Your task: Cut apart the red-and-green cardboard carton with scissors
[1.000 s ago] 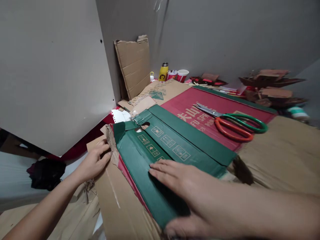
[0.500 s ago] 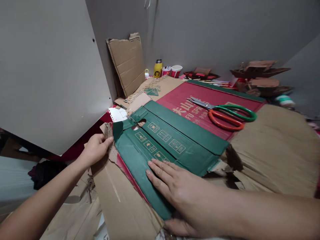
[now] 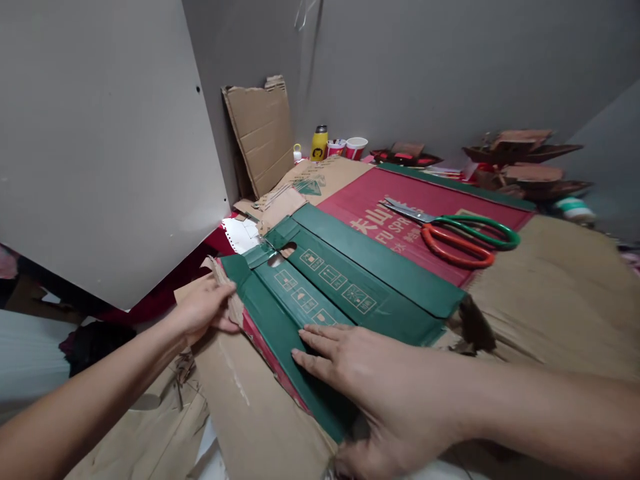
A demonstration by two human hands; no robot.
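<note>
A folded green cardboard piece (image 3: 395,293) with printed box symbols lies across a red printed cardboard sheet (image 3: 345,193). My left hand (image 3: 207,310) pinches the torn left edge of the cardboard, thumb on top. My right hand (image 3: 370,380) rests with fingers stretched over the green panel's near part; its thumb is lower, by the near edge. Plain brown cardboard (image 3: 255,407) extends beneath, towards me. Beyond the green piece, scissors (image 3: 450,233) with one green and one red handle lie on the red sheet, blades pointing left.
Brown cardboard (image 3: 263,137) leans on the wall at the back left. A yellow bottle (image 3: 319,144), paper cups (image 3: 356,148) and model boats (image 3: 530,175) stand along the back. A white panel (image 3: 100,147) rises at left; brown paper (image 3: 565,293) lies at right.
My left hand has slid slightly down and right along the torn edge, its fingers now more underneath. The green flap's near left part is raised more. The whole view has shifted slightly.
</note>
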